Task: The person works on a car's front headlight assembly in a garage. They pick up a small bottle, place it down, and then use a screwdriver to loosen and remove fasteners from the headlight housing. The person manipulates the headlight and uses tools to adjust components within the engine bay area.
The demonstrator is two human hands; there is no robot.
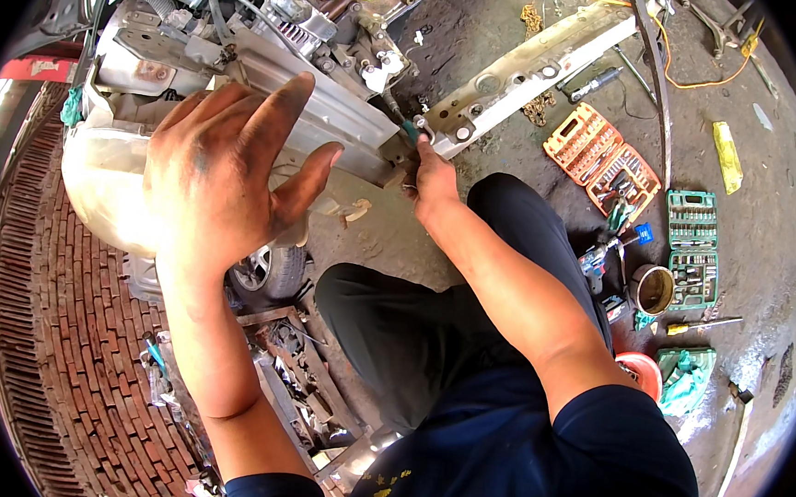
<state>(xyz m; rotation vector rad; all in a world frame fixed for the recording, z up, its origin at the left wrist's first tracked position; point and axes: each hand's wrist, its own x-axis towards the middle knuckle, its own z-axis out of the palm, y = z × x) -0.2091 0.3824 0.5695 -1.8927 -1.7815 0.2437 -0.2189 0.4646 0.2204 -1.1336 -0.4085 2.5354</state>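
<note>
My left hand (224, 167) is raised with its fingers apart, over the pale front corner of a car body; nothing shows in it. Below that hand a rounded, whitish headlight (98, 181) catches bright light. My right hand (437, 179) is closed around what looks like a screwdriver with a teal handle (411, 131), its thin shaft pointing up and left toward the engine. Its grip is partly hidden. Right beside my right hand is the end of a long silver metal beam (512, 72) with holes. A grey sheet-metal panel (333, 119) runs between my two hands.
Engine parts (303, 25) fill the top left. On the floor at right lie an orange socket set (590, 137), a green socket set (695, 228), a metal can (652, 289), a power tool (597, 262) and a yellow packet (727, 156). A wheel (272, 272) stands below my left hand.
</note>
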